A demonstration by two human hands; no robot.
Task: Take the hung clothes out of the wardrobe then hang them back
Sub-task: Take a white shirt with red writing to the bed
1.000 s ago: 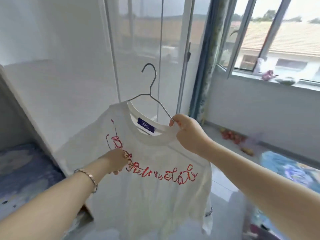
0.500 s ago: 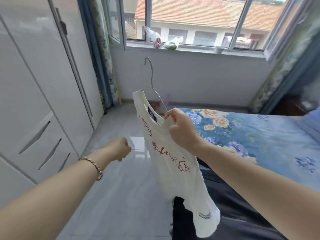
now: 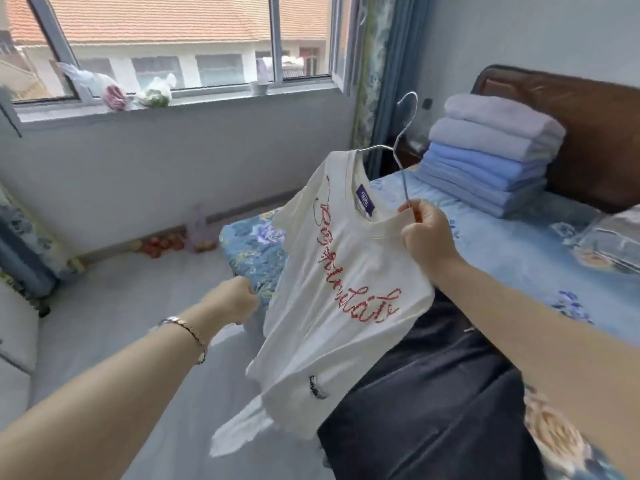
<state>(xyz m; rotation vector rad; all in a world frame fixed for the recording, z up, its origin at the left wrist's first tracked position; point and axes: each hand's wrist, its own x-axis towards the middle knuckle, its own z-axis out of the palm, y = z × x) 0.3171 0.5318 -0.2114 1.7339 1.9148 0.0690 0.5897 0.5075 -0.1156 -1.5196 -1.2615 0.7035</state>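
A white T-shirt with red script lettering hangs on a thin metal hanger. My right hand grips the shirt's collar and the hanger wire at the right shoulder, holding the shirt in the air over the bed's near corner. My left hand is to the left of the shirt, fingers curled in a loose fist, holding nothing that I can see. A dark garment lies spread on the bed under the shirt. The wardrobe is out of view.
A bed with a blue floral sheet fills the right side, with a stack of folded blankets by the brown headboard. A window sill with bags runs along the far wall. Fruit lies on the grey floor.
My view has swung from the wardrobe to the bed. My right hand has carried the shirt on its hanger over the bed. My left hand let go of the shirt front.
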